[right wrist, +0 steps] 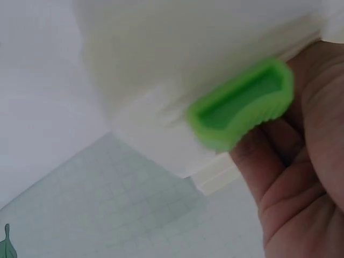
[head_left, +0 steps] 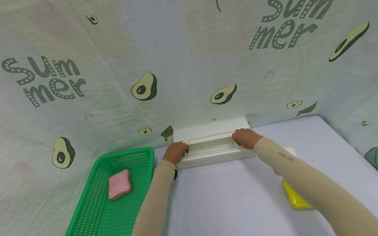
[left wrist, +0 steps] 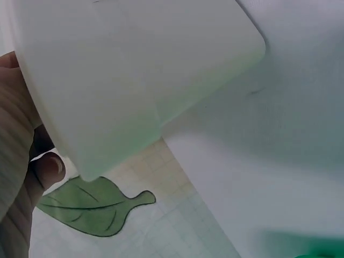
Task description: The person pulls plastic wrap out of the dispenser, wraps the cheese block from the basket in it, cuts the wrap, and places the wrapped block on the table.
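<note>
A long white plastic box (head_left: 217, 159) stands at the back of the table, its lid (head_left: 210, 128) raised and a gap showing along the front. At the box's left end my left hand (head_left: 175, 152) grips the lid's edge, thumb and fingers on either side of the white plastic in the left wrist view. The lid's right end is held by my right hand (head_left: 246, 138), its fingers curled at the edge. Close by those fingers, a green latch (right wrist: 242, 105) sits on the box's end in the right wrist view.
On the left stands a green basket (head_left: 95, 163) with a pink, sponge-like block (head_left: 119, 184) in it. A yellow item (head_left: 296, 198) lies partly behind my right forearm, near a mostly hidden white item (head_left: 290, 150). A printed curtain (head_left: 178, 53) hangs right behind the box.
</note>
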Demonstrator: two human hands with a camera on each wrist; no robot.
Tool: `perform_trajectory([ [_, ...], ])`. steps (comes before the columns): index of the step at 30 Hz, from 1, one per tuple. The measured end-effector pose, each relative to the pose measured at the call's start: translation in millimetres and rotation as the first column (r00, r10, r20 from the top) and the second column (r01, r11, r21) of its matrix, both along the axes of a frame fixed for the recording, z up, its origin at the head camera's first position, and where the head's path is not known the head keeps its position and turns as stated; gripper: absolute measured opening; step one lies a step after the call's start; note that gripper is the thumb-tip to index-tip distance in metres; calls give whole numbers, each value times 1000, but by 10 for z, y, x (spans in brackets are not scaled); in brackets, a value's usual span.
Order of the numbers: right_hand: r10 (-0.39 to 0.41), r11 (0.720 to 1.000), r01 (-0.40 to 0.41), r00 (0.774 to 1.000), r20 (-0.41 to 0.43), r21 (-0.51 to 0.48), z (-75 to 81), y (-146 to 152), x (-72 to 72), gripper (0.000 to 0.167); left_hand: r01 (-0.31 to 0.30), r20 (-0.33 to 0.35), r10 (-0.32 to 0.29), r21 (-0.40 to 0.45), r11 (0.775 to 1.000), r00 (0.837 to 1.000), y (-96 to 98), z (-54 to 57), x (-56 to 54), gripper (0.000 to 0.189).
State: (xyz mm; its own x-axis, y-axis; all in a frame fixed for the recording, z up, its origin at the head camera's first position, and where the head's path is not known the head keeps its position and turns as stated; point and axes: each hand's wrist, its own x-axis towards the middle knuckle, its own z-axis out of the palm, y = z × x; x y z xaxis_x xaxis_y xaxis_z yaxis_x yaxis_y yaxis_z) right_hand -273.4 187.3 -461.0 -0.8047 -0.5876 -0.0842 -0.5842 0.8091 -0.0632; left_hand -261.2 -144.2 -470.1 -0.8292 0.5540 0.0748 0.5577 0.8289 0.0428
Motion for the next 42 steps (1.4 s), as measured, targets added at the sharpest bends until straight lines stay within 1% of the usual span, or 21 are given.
perform_trajectory([
  [3, 28, 1000, -27, 999, 20, -14, 9, 32, -15, 29, -8, 70, 3, 64, 998, 998, -38, 10, 4, 15],
  [7, 66, 997, -66, 998, -2, -36, 24, 74, -21, 23, -43, 164, 15, 168, 985, 986, -97, 16, 0, 16],
  [10, 74, 996, -76, 997, -32, -56, 29, 99, -24, 18, -78, 196, 33, 226, 971, 980, -131, 4, -9, 16],
  [14, 60, 993, -64, 997, -52, -94, 44, 143, -8, 19, -126, 226, 64, 273, 954, 972, -169, -25, 4, 20],
  [17, 42, 990, -49, 998, -56, -133, 66, 186, 27, 17, -133, 214, 69, 304, 943, 974, -200, -38, 26, 23],
  [20, 18, 984, -26, 999, -48, -175, 64, 221, 58, 12, -121, 168, 68, 326, 937, 983, -222, -37, 44, 22],
  [23, -17, 975, 7, 999, -40, -222, 28, 244, 74, 17, -90, 120, 53, 322, 942, 991, -225, -33, 58, 20],
  [25, -38, 968, 28, 999, -36, -249, -10, 248, 79, 20, -73, 114, 39, 306, 949, 993, -225, -34, 72, 18],
  [28, -54, 961, 42, 998, -37, -275, -61, 245, 90, 19, -52, 96, 26, 274, 960, 995, -216, -44, 84, 14],
  [33, -70, 956, 64, 997, -11, -287, -72, 230, 120, 14, -98, 106, 74, 240, 966, 992, -209, -66, 97, 10],
  [35, -75, 954, 72, 997, 1, -290, -58, 223, 137, 12, -132, 127, 104, 240, 962, 986, -210, -66, 107, 7],
  [37, -76, 950, 77, 997, 15, -303, -44, 219, 156, 9, -159, 134, 129, 246, 956, 983, -209, -61, 120, 5],
  [40, -83, 943, 84, 996, 16, -322, -32, 235, 192, 4, -180, 111, 155, 267, 947, 982, -199, -49, 146, 5],
  [42, -88, 937, 85, 996, 5, -338, -30, 258, 220, 3, -180, 73, 166, 288, 941, 984, -188, -39, 168, 5],
])
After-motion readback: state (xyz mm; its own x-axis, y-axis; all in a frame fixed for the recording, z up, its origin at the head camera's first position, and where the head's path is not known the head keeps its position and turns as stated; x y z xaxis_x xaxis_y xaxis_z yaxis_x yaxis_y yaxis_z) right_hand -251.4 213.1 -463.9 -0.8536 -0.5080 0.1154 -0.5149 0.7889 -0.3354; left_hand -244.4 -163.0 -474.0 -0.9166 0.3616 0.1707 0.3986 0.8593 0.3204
